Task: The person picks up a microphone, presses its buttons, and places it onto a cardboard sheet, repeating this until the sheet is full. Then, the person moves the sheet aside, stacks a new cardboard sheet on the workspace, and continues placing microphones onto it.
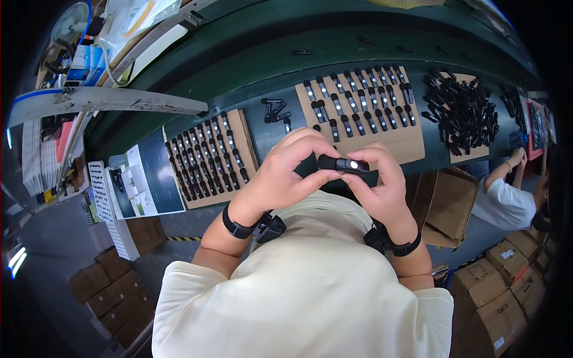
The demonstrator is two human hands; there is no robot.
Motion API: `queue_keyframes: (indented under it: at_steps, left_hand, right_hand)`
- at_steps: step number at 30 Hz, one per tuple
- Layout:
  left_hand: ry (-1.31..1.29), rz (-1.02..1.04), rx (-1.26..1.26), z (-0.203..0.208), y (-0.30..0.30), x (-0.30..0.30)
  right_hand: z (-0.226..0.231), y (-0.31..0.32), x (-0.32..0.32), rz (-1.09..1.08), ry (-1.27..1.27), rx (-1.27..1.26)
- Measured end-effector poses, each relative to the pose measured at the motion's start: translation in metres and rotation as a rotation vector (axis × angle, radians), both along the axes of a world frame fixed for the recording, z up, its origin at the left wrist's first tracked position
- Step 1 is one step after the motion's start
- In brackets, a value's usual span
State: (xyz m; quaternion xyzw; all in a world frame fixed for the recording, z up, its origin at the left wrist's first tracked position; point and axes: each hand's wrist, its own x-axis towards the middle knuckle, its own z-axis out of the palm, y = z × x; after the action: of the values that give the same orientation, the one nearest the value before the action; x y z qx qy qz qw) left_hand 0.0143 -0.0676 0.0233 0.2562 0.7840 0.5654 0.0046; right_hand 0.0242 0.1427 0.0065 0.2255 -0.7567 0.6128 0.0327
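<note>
Left hand (286,171): thumb and forefinger pinch the black device (342,164) at its left end. Right hand (384,190): fingers pinch its right end. Cardboard sheet (409,141) lies beyond.

You wear this camera on your head, and it looks steeply down past your pale shirt (304,280) onto the dark green workbench (265,136) ahead. Your left hand (285,170) and right hand (385,186) sit near mid-view, closer than the workbench; the fisheye bends straight edges toward the rim.
</note>
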Motion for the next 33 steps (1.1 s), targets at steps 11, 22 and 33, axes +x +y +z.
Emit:
queue_keyframes:
  at_steps: [11,22,33]
  left_hand:
    - [0.048,-0.038,-0.032,-0.015,0.005,-0.002]
    - [-0.067,-0.03,-0.098,-0.03,0.002,-0.008]
    - [-0.353,0.418,-0.098,-0.128,-0.026,-0.021]
  right_hand:
    - [-0.002,-0.002,0.002,0.039,0.057,0.035]
    - [-0.018,0.002,-0.002,-0.099,0.164,0.399]
    - [-0.165,0.028,0.011,-0.15,-0.415,0.944]
